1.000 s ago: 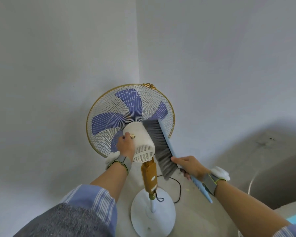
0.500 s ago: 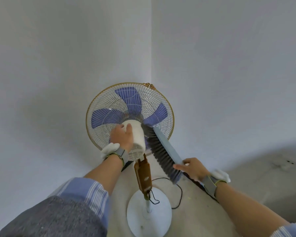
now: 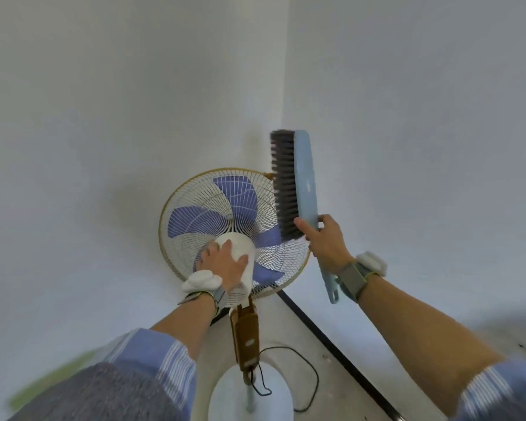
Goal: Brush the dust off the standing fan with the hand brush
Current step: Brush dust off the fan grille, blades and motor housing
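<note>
The standing fan faces a room corner, seen from behind: white wire cage with gold rim, purple blades, white motor housing, brown control box and round white base. My left hand lies flat on top of the motor housing, fingers spread over it. My right hand grips the light blue hand brush by its handle. The brush points upward, its dark bristles facing left beside the cage's upper right rim; whether they touch it I cannot tell.
Two pale walls meet in a corner right behind the fan. A black power cord loops on the floor beside the base. A dark strip runs along the foot of the right wall.
My right hand has lifted the brush from beside the motor housing up to the cage's upper right rim and turned it upright. My left hand stays on the housing.
</note>
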{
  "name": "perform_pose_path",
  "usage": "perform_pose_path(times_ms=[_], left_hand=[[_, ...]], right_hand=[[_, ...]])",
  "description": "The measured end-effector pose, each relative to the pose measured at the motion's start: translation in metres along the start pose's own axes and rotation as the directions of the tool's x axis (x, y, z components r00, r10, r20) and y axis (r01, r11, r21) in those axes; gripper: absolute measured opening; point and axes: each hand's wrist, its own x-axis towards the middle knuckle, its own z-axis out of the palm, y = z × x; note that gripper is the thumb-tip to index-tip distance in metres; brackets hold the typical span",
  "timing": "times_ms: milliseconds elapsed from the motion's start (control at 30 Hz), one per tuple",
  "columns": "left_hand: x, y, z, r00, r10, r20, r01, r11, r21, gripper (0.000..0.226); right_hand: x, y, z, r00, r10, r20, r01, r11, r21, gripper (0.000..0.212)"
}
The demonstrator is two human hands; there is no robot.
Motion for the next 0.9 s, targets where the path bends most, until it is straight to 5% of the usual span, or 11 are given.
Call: perform_pose_path(times_ms=[100,233,333,467,667,900], left_hand=[[-0.008,0.001,0.001,0.999,0.04,0.011,-0.04,0.999,0.005,0.068],[-0.01,0.001,0.002,1.0,-0.018,-0.025,0.017,0.999,-0.032,0.069],[-0.009,-0.002,-0.003,0.998,0.029,0.061,-0.024,0.997,-0.075,0.069],[0.003,-0.013,-0.016,0.991,0.067,0.119,-0.054,0.992,-0.112,0.069],[0.026,-0.026,-0.029,0.984,0.038,0.171,-0.028,0.998,-0.062,0.064],[0.03,-0.025,-0.039,0.971,0.122,0.204,-0.117,0.992,-0.036,0.059]], right_hand=[[0.021,-0.042,0.019,0.999,-0.015,0.03,0.007,0.968,0.251,0.051],[0.04,-0.07,0.045,0.999,0.005,0.042,-0.019,0.939,0.343,0.04],[0.043,-0.051,0.044,0.998,0.058,0.004,-0.058,0.971,0.231,0.061],[0.044,-0.03,0.017,0.98,0.033,-0.194,-0.075,0.974,-0.214,0.063],[0.046,-0.042,0.015,0.961,-0.084,-0.264,0.016,0.968,-0.251,0.054],[0.02,-0.029,0.078,0.993,-0.037,-0.108,0.0,0.945,-0.328,0.06]])
